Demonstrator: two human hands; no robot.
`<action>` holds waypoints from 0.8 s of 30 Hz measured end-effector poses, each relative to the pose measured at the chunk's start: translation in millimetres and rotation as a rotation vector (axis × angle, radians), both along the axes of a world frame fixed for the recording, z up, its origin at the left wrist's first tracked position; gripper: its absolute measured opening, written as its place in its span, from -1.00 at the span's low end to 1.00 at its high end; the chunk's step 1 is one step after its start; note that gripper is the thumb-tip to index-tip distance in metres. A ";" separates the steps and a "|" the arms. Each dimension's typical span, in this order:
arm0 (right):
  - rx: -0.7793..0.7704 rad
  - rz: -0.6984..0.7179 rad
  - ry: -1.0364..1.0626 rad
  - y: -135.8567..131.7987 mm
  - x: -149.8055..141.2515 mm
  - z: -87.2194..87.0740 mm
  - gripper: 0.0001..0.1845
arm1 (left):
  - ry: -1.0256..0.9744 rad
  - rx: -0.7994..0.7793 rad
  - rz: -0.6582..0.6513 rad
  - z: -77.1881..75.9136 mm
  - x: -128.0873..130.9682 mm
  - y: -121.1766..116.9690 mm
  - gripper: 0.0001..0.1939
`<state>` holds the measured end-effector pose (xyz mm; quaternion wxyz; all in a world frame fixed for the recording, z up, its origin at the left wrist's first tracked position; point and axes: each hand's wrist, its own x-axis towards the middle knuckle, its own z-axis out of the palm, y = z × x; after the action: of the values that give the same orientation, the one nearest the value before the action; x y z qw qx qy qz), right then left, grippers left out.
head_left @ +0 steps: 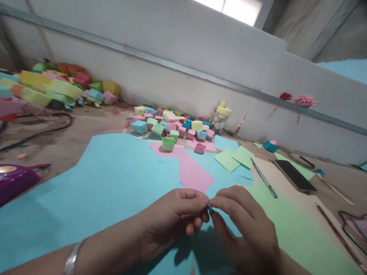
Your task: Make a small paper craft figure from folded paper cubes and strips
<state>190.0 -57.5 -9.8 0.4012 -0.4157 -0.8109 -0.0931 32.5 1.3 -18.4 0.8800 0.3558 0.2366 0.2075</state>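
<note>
My left hand (174, 217) and my right hand (243, 225) meet fingertip to fingertip low in the picture, over a large light blue paper sheet (109, 187). Both are closed in a pinch on a tiny dark object (210, 208) between them, too small to name. A silver bangle (72, 259) sits on my left wrist. A pink paper sheet (192, 168) lies just beyond my fingers.
Several small folded paper boxes (172, 126) are heaped by the wall, with a green one (168, 143) and a pink one (200, 148) nearer. Green paper squares (233, 158), a thin metal tool (264, 178), a phone (295, 175) and a yellow-lidded jar (220, 116) lie to the right. A purple object (14, 181) sits at left.
</note>
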 end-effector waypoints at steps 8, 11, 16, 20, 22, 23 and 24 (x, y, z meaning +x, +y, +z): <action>0.088 -0.073 0.020 0.7 -7.5 1.4 -0.83 | -0.042 -0.003 -0.026 -0.8 0.4 -3.6 -0.82; 0.035 -0.062 0.018 1.3 -8.0 2.2 -0.80 | -0.045 0.007 -0.039 -3.2 1.8 -4.4 -0.82; -0.333 0.071 0.106 2.5 -1.5 14.3 -0.83 | 0.003 -0.011 -0.014 -3.1 1.5 -5.0 -0.81; -0.647 0.085 0.286 6.7 6.2 21.8 -0.86 | 0.051 -0.030 -0.020 -0.8 -0.7 -3.3 -0.79; -0.756 0.077 0.360 8.3 7.6 22.6 -0.86 | 0.064 -0.020 -0.055 -1.0 -1.4 -2.3 -0.78; -0.799 0.069 0.403 8.8 7.7 22.5 -0.88 | 0.071 -0.014 -0.071 -1.5 -1.6 -2.0 -0.78; -0.838 0.059 0.452 9.1 7.4 22.1 -0.89 | 0.078 -0.005 -0.086 -2.0 -1.8 -1.8 -0.79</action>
<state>197.5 -48.4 12.2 0.3677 -0.5282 -0.6826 0.3461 30.7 -0.5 -20.5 0.8791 0.3711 0.2558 0.1551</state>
